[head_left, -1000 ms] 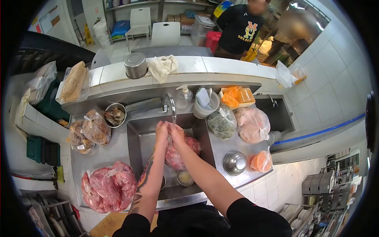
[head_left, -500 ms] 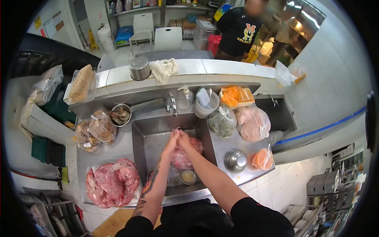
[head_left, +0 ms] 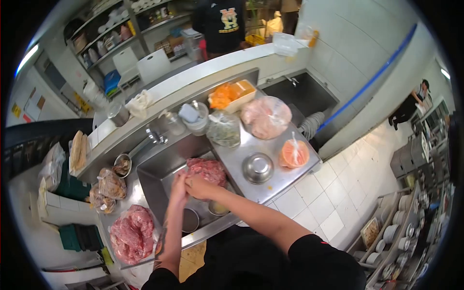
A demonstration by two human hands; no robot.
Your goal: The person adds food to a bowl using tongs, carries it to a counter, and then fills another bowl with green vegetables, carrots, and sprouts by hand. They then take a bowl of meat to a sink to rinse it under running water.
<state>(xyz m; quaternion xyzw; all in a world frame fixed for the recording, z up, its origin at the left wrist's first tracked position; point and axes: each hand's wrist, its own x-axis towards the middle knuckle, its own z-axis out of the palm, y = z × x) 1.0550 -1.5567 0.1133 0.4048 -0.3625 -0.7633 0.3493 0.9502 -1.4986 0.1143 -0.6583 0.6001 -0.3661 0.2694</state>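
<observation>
Left hand (head_left: pixel 178 186) and right hand (head_left: pixel 199 186) are overlapping, fingers not resolving; right forearm (head_left: pixel 241 210) is covering part of small bowl (head_left: pixel 216 209); co-worker (head_left: pixel 223 21) is being cropped at top.

My sleeves (head_left: pixel 309 261) were black, my left forearm (head_left: pixel 166 232) tattooed dark. Centre-frame meat (head_left: pixel 209 170) was pinkish red; right of it, a silver bowl (head_left: pixel 257 167) and orange bag (head_left: pixel 295 153).

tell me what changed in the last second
The left hand and right hand drew back from under the tap toward the body, still pressed together over the sink. The view swung right. The meat and the bowl stayed put.
</observation>
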